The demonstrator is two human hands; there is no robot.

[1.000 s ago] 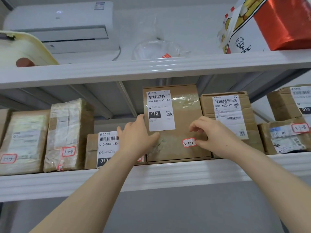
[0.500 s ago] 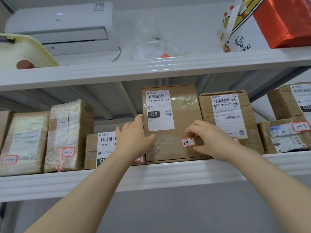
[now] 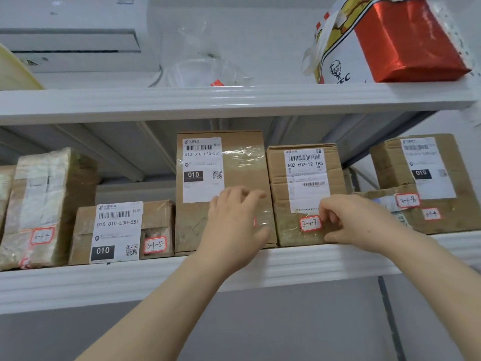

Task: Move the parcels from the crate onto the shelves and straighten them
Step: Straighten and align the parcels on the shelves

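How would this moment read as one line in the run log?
phase: straightening on shelf | left hand: flat on tall parcel | right hand: curled against 3-1-7 parcel, grip unclear

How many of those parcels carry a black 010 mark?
3: the low box at left, the tall box behind the left hand, and the upper box at far right. Other labels may be hidden.
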